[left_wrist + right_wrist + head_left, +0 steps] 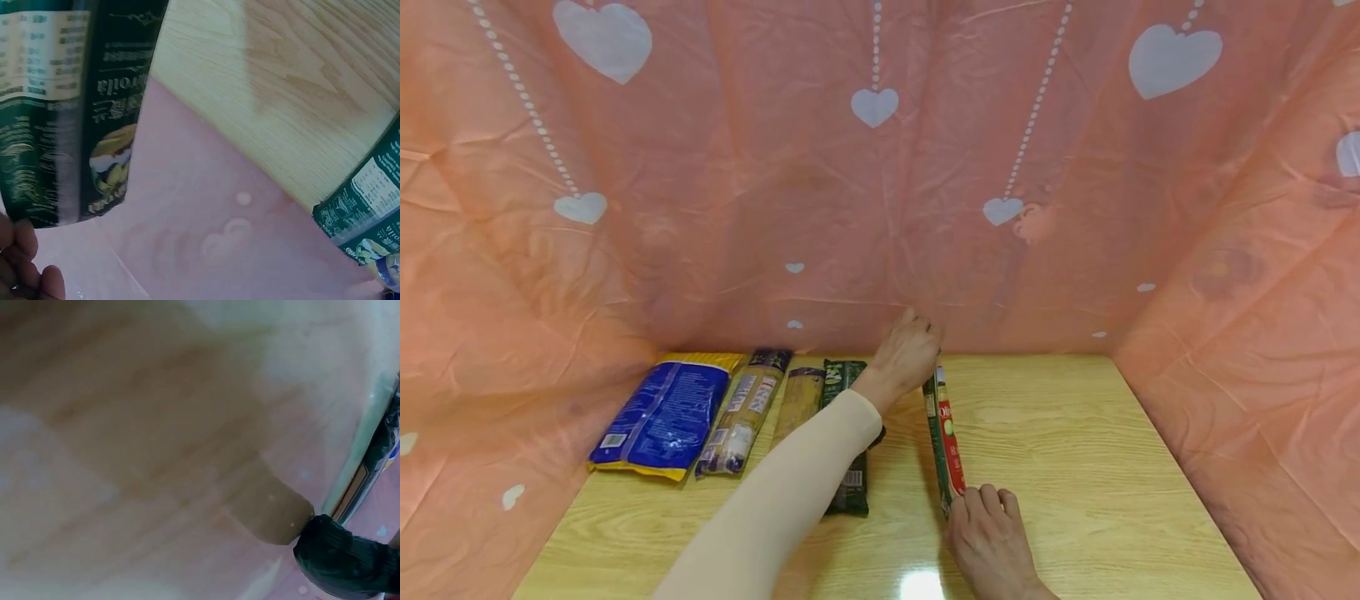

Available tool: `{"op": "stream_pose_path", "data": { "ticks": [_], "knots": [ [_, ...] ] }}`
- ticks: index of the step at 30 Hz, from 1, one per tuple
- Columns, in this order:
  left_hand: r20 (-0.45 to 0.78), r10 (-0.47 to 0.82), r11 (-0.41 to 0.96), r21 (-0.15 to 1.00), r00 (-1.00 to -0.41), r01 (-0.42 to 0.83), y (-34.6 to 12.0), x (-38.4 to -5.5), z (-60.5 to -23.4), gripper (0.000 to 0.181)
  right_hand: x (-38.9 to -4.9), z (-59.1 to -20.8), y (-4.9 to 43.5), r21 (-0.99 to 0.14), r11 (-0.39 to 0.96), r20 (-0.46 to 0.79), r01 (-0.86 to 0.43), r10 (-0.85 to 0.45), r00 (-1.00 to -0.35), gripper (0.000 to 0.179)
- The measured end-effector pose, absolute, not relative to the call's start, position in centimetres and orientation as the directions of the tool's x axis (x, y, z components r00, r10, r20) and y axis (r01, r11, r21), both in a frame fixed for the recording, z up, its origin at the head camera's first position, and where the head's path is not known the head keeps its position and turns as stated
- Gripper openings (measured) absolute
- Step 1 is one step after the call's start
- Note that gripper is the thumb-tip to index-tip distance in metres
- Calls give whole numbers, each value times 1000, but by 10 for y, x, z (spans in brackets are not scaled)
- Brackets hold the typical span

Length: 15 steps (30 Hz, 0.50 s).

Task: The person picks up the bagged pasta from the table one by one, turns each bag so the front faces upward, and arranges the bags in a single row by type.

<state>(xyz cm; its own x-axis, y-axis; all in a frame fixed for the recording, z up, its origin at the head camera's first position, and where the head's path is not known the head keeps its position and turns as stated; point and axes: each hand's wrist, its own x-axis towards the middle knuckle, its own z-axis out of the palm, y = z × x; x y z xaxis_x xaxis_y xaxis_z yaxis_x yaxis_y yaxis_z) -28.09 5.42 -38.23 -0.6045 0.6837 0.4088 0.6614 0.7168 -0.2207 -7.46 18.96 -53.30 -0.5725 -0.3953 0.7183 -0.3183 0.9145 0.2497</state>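
Note:
A long green packet [940, 442] with a red label stands tilted on its narrow side on the wooden table. My left hand [904, 354] grips its far end; in the left wrist view the fingers [31, 262] are at the corner of the packet [112, 62]. The near end is pinched by my right hand [992, 537]. A fingertip [272, 509] touches the dark crimped end of the packet [337, 556] in the right wrist view. Under my left forearm lies another green packet [850, 492], partly covered by the sleeve.
Left of the hands lie a blue and yellow bag [662, 412], a purple-ended packet with a clear middle [748, 408] and a similar shorter packet [801, 400]. A pink heart-patterned cloth [820, 208] rises behind and beside the wooden table [1060, 450].

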Motion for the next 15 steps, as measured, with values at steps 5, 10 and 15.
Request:
{"op": "stream_pose_path", "data": {
  "ticks": [5,10,15],
  "knots": [
    [419,682,709,-176,-600,683,56,-282,-378,22,-74,-535,190,265,914,731,-309,-399,-553,40],
    [326,678,728,-178,-659,662,55,-277,-378,23,-72,-537,188,247,919,719,-307,-386,-578,41],
    [273,695,709,-417,-666,569,55,-268,-379,20,-71,-537,186,241,922,721,-302,-379,-581,40]
  ]
}}
